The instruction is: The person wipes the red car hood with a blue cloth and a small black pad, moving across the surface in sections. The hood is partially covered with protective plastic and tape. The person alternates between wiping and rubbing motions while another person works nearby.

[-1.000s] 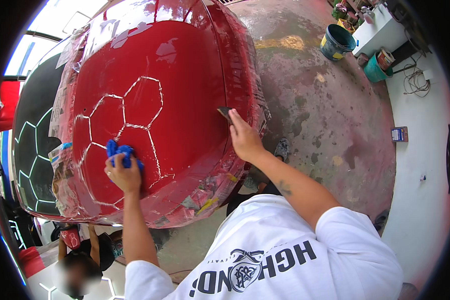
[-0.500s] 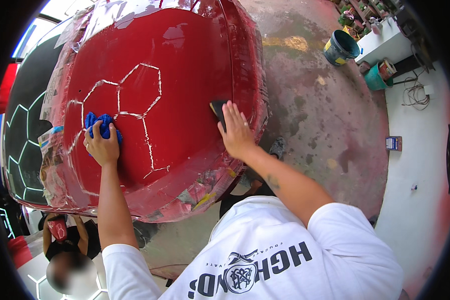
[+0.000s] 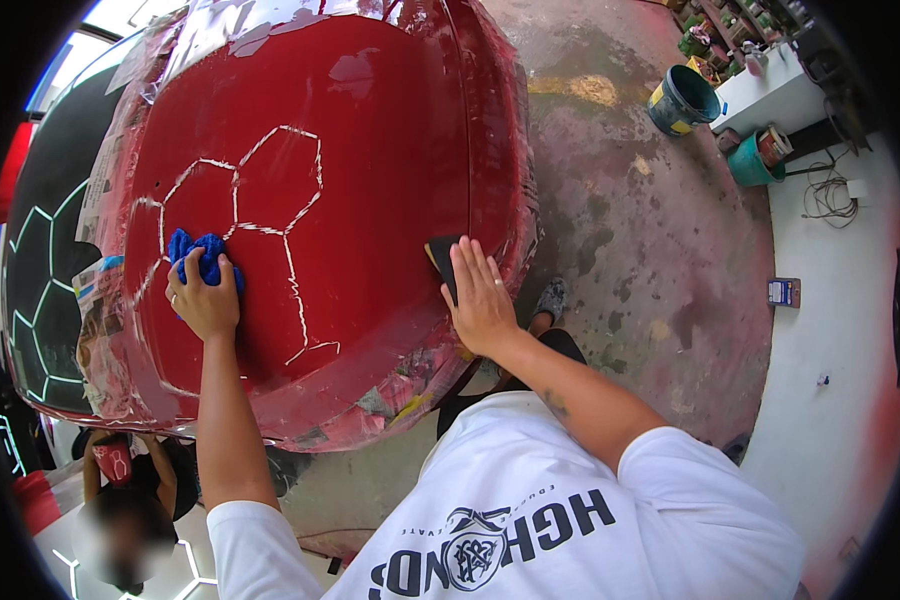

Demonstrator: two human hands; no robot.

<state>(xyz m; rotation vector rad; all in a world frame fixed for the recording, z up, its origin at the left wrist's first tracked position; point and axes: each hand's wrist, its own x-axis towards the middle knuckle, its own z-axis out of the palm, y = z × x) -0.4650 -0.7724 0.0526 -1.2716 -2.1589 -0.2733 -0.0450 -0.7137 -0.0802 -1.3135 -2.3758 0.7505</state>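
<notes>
Under my two hands is a glossy red car panel (image 3: 370, 190), a broad curved surface with jagged white hexagon light reflections. My left hand (image 3: 207, 303) is closed over a crumpled blue cloth (image 3: 208, 245) and rests it on the panel's left part. Near the panel's right edge, my right hand (image 3: 486, 310) presses a dark sheet of sandpaper (image 3: 442, 258) with a tan edge flat against the paint. Its fingers lie straight and close together over the sheet, hiding part of it.
Masking film and newspaper (image 3: 380, 400) border the panel. Left of it is a dark glass surface (image 3: 65, 250). On the stained floor (image 3: 650, 300) at right stand a dark bucket (image 3: 682, 100) and a teal bucket (image 3: 755, 160). A person's dark-clothed figure (image 3: 160, 475) appears lower left.
My right hand and the sandpaper have slid toward me along the panel's right side. My left hand stays on the blue cloth in nearly the same place.
</notes>
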